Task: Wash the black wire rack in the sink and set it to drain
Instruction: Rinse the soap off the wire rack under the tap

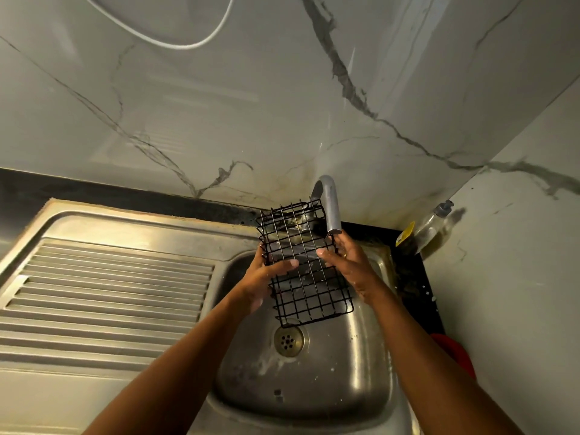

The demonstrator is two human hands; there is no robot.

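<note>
Evidently mid-wash, the black wire rack [306,265] is held tilted over the sink [361,365], its top end by the tap [331,205]. The left hand [266,277] and right hand [348,262] each pinch 1 side edge, so the grid likely stays open for rinsing.

Your hands hold wire rack [306,265] over sink basin [370,365], below faucet spout [331,205]. Your left hand [266,277] on rack's left edge, right hand [348,265] on right edge. Drain [288,340] beneath rack's near end. Ribbed drainboard [106,296] left of basin. Dispenser bottle [436,227] in right rear corner, probably leaning on wall [251,89].
</note>
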